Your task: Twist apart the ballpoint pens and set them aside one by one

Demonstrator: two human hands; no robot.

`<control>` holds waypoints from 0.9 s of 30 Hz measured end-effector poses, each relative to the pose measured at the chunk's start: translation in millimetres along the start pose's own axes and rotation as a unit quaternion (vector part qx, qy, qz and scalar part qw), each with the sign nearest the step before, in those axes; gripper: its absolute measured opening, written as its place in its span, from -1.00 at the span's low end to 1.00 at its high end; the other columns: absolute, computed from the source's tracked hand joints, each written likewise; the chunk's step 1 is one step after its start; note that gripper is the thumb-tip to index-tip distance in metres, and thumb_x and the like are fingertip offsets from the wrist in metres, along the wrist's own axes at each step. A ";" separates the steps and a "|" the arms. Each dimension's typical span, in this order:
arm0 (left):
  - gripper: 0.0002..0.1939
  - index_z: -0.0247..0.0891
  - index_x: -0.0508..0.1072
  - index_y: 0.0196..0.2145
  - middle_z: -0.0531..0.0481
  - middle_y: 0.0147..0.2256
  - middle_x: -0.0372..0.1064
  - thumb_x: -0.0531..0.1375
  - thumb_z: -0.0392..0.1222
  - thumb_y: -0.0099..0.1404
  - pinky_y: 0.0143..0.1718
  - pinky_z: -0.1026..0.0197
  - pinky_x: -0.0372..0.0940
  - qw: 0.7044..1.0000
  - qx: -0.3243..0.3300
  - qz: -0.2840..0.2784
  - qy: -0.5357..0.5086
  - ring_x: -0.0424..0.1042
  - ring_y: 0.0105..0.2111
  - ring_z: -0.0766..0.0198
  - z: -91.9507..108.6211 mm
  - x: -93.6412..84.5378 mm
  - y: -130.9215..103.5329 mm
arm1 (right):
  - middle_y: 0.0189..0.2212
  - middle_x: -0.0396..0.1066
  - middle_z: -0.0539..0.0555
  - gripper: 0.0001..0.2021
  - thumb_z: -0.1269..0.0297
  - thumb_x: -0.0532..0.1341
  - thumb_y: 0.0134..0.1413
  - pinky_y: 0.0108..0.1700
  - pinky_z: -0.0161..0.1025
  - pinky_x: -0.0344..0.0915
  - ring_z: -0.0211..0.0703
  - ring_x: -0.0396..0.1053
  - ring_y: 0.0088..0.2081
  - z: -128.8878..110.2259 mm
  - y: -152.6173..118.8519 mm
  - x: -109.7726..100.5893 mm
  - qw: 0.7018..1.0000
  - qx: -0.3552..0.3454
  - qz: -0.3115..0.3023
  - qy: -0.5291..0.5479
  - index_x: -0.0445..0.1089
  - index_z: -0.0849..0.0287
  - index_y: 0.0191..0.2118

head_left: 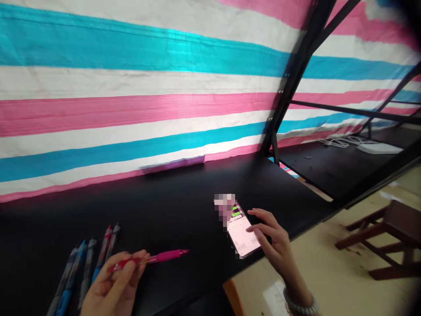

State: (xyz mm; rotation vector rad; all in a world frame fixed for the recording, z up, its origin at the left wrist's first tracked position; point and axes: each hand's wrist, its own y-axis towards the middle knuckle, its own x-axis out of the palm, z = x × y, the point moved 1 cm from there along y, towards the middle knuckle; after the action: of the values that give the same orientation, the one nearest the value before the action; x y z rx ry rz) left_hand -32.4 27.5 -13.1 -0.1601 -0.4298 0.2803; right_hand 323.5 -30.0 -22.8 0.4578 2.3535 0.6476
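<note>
Pink pen in my left hand, right hand poking at the phone on the black desk.

Biggest thing here is the striped cloth (blue, white, pink) hanging behind the black desk, with a black metal frame up at about 1 o'clock and a wooden stool on the floor at 3. My phone lies flat near the desk's front edge at roughly 5 o'clock, screen lit; my right hand rests beside it, fingers loose and spread, fingertips on the screen, gripping nothing. My left hand at 7 o'clock pinches the pink pen, its tip pointing toward 3. A few more pens lie on the desk just left of that hand.
</note>
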 end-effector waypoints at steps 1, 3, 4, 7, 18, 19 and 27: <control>-0.60 -0.10 0.57 -0.40 0.07 -0.40 0.61 0.56 -0.04 -0.21 -0.18 0.37 0.49 1.000 0.000 -0.002 0.000 0.62 -0.29 0.20 -0.4 -0.5 0.2 | 0.07 0.41 0.16 -0.73 0.41 0.10 0.28 0.16 0.14 0.22 0.14 0.25 0.18 -2.0 1.0 0.2 1.000 -0.001 -0.009 -0.001 0.56 0.05 -0.26; -0.62 -0.09 0.58 -0.40 0.07 -0.39 0.61 0.56 -0.04 -0.19 -0.18 0.36 0.50 1.000 0.001 -0.007 0.000 0.62 -0.29 0.18 -0.9 -1.7 0.4 | 0.12 0.37 0.13 -0.73 0.40 0.10 0.30 0.20 0.16 0.18 0.14 0.19 0.22 -6.3 2.6 0.8 0.999 -0.005 -0.042 -0.004 0.56 0.01 -0.21; -0.63 -0.09 0.58 -0.39 0.06 -0.39 0.61 0.55 -0.05 -0.18 -0.18 0.35 0.50 1.000 0.001 -0.010 -0.001 0.62 -0.29 0.18 -0.9 -2.1 0.4 | 0.15 0.35 0.11 -0.73 0.39 0.10 0.30 0.22 0.17 0.15 0.14 0.16 0.25 -8.4 3.0 1.1 0.998 -0.008 -0.063 -0.006 0.56 -0.01 -0.19; -0.65 -0.08 0.59 -0.39 0.07 -0.38 0.61 0.54 -0.05 -0.15 -0.16 0.35 0.49 1.000 0.005 -0.013 -0.004 0.62 -0.28 0.18 -0.9 -3.0 0.4 | 0.22 0.26 0.06 -0.73 0.38 0.11 0.31 0.25 0.17 0.12 0.14 0.08 0.30 -12.3 3.3 1.6 0.994 -0.013 -0.109 -0.012 0.56 -0.06 -0.16; -0.57 -0.10 0.58 -0.41 0.06 -0.40 0.61 0.58 -0.06 -0.28 -0.18 0.38 0.48 1.000 -0.010 0.004 -0.011 0.62 -0.31 0.21 -0.8 -1.7 2.1 | 0.31 0.12 0.02 -0.69 0.27 0.06 0.37 0.30 0.18 0.05 0.12 -0.03 0.36 -11.3 4.4 3.7 0.985 0.003 -0.165 -0.058 0.43 -0.16 0.09; -0.58 -0.10 0.58 -0.41 0.06 -0.40 0.61 0.57 -0.05 -0.26 -0.19 0.38 0.48 1.000 -0.010 0.005 -0.012 0.62 -0.31 0.21 -0.5 -1.1 1.9 | 0.32 0.12 0.01 -0.69 0.26 0.06 0.37 0.30 0.19 0.04 0.13 -0.05 0.37 -12.0 4.6 4.0 0.983 0.001 -0.172 -0.066 0.43 -0.18 0.09; -0.60 -0.09 0.58 -0.40 0.06 -0.40 0.61 0.57 -0.07 -0.23 -0.17 0.36 0.49 1.000 -0.009 0.005 -0.016 0.62 -0.30 0.19 -2.2 -3.4 0.2 | 0.21 0.22 0.18 -0.66 0.25 -0.03 0.40 0.21 0.12 0.19 0.09 0.21 0.23 -2.4 2.9 8.1 0.995 0.090 -0.005 -0.046 0.46 0.02 0.04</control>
State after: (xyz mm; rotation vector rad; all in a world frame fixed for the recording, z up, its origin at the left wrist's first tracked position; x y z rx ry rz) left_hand -34.5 26.5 -16.5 -0.1757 -0.4633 0.2896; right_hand 316.4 -24.6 -23.6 0.5430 2.3334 0.4030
